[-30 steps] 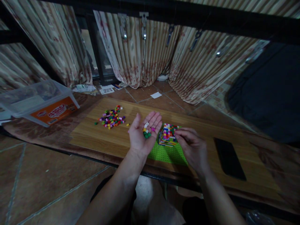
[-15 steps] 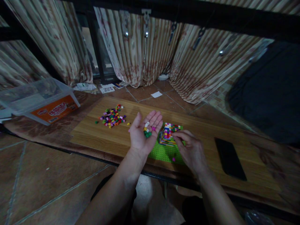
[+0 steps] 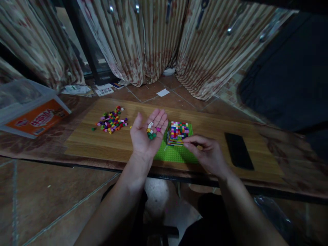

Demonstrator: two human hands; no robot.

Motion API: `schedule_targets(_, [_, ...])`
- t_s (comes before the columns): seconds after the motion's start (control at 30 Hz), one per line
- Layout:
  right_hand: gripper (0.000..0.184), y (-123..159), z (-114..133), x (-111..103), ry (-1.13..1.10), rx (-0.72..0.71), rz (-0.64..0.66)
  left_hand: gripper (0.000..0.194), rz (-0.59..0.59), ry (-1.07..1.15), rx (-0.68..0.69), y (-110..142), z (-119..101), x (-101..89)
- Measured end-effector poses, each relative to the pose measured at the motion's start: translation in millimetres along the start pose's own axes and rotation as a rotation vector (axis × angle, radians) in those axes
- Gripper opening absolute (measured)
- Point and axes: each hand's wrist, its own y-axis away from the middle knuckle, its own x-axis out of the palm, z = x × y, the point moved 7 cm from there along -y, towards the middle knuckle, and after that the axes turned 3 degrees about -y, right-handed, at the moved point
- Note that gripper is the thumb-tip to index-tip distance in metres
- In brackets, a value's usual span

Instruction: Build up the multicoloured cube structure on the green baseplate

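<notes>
Just beside the right fingers (image 3: 196, 139), their grip unclear, stands the brick block (image 3: 178, 130); left fingers (image 3: 159, 117) are spread.

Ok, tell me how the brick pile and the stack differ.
The pile lies loose and scattered; the stack is built up in layers. The pile sits straight on the board; the stack stands on a green plate. Both are small, many-coloured bricks.
</notes>
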Motion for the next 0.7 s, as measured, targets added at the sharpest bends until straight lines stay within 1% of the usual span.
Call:
schedule_targets(0.03, [0.01,2.9,0.5,3.0,-0.012,0.004,0.034,0.052,-0.002,-0.005,-0.001,0.3,-0.1,0.1])
schedule_targets(0.1, [0.01,7.3,2.3,5.6,-0.024,-0.007,0.047,0.052,0.002,-0.014,-0.009,1.2,1.5,1.1])
schedule_targets(0.17, [0.01,8.6,5.4,5.1,-0.031,-0.025,0.01,0.053,0.023,-0.019,-0.029,2.9,6.6,3.7])
schedule_targets(0.27, [0.01,5.8,14.9,4.9,-0.04,-0.064,-0.035,0.055,0.091,-0.022,-0.094,6.8,20.8,10.7])
schedule_targets(0.43, [0.011,-2.1,35.7,10.9,-0.041,-0.13,-0.031,0.058,0.153,-0.023,-0.14,11.7,39.6,17.7])
schedule_targets(0.6, [0.019,-4.8,42.4,24.2,-0.017,-0.133,0.081,0.06,0.168,-0.035,-0.18,15.4,48.2,19.0])
schedule_targets(0.7, [0.016,-4.8,42.5,29.5,0.035,-0.117,0.109,0.058,0.145,-0.038,-0.189,16.2,50.4,17.9])
